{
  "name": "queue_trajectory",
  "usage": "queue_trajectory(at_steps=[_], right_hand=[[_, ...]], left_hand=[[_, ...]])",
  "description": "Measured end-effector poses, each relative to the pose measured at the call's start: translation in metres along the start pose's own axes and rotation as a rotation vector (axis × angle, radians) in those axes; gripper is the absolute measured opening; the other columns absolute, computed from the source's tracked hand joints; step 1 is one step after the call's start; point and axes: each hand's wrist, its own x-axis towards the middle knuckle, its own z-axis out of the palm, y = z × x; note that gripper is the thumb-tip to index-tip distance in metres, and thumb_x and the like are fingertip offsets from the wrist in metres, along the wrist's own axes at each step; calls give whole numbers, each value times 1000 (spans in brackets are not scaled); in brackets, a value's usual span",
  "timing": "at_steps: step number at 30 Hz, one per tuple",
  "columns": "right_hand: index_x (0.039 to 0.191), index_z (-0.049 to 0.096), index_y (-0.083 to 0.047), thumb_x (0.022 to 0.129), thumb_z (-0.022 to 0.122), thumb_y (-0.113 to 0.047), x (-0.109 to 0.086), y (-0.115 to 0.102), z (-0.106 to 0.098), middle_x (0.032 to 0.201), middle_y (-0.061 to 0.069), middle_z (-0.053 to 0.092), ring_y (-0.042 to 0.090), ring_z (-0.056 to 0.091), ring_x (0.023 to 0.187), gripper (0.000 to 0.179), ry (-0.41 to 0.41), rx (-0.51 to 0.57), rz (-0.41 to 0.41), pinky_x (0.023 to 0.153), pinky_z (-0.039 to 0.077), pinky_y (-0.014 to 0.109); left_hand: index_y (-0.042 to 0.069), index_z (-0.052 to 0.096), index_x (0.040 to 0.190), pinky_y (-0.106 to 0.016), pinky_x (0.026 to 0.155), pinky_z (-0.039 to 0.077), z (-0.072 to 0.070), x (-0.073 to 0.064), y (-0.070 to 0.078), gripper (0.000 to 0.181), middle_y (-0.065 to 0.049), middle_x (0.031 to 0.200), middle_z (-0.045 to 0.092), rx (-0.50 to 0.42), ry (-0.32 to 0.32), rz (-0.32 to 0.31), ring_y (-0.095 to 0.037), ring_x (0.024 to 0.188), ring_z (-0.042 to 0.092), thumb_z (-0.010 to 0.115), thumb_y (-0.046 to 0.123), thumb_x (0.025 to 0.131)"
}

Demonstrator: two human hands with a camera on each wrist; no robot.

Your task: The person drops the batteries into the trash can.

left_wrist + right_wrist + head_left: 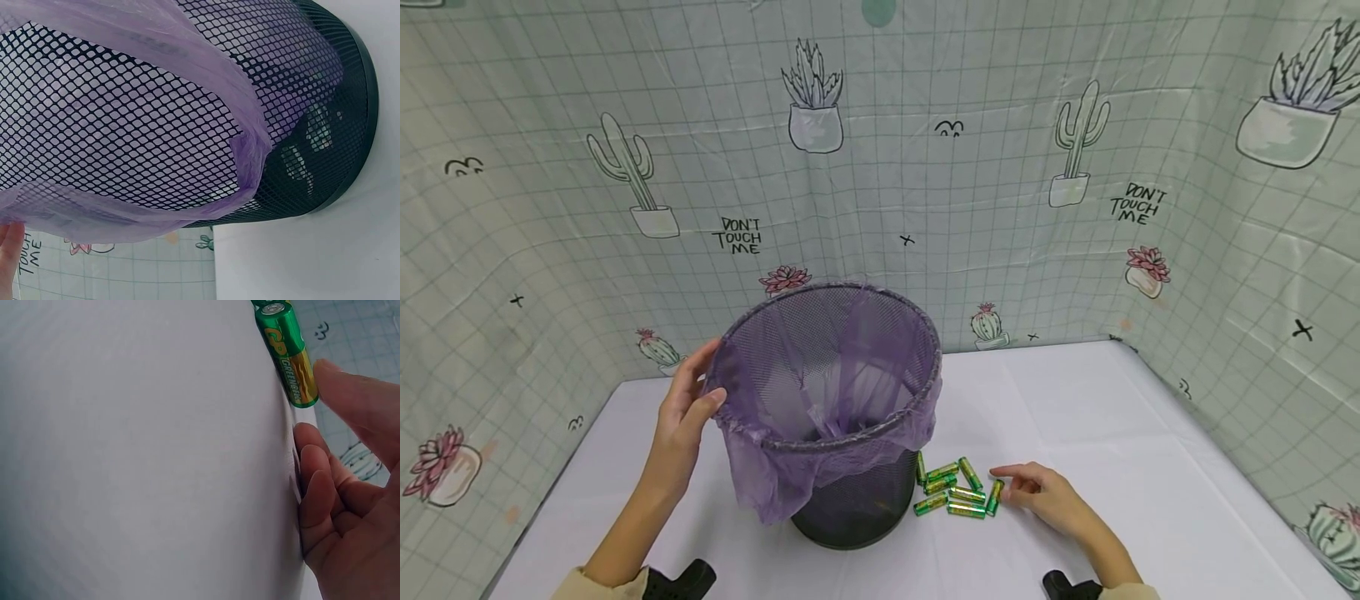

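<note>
Head view: a desk [1075, 417] is being backed by printed cloth [880, 192]; a purple-lined bin [857, 512] is being clamped by left fingers [697, 360], right fingers [1017, 472] held apart beside batteries [967, 495].

1. You are in a cloth-screened booth [880, 179], like a makeshift studio; the room beyond it is hidden.
2. Wrinkled sheeting [1240, 250], grid-printed with drawn cacti [1081, 133], screens your left, far and right sides.
3. Before you stands a table [1075, 417] draped in white.

Bin [853, 508] blocks L of batts [967, 495]; room above, R.
</note>
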Motion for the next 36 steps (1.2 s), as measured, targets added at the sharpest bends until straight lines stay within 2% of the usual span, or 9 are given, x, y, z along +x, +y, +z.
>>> queue_trajectory(at_steps=[5,15,31,36], right_hand=[[109,68,-5,82,67,-18,0,2,1,86,3,53,3,42,68,30,-12,-49,5,59,37,21],[106,68,-4,80,68,-12,-1,0,1,86,4,50,4,41,70,28,-36,-93,-11,61,36,21],[93,66,-3,77,71,-9,-1,3,-4,87,3,51,3,41,72,18,-69,-100,-56,63,37,20],[89,66,-3,74,73,-11,-2,1,-4,85,3,49,4,41,72,18,-73,-105,-45,62,37,20]], left_hand=[[11,31,144,-15,87,35,0,0,0,54,6,135,37,2,0,0,-9,118,40,38,9,91],[12,31,144,-14,89,34,-1,0,0,54,5,136,37,-6,3,-9,-9,120,39,39,10,91],[12,31,144,-15,89,34,-1,0,0,54,5,137,37,-13,1,0,-9,119,40,39,10,91],[12,31,144,-15,89,34,0,0,0,54,5,136,38,-14,1,3,-9,119,40,38,10,91]])
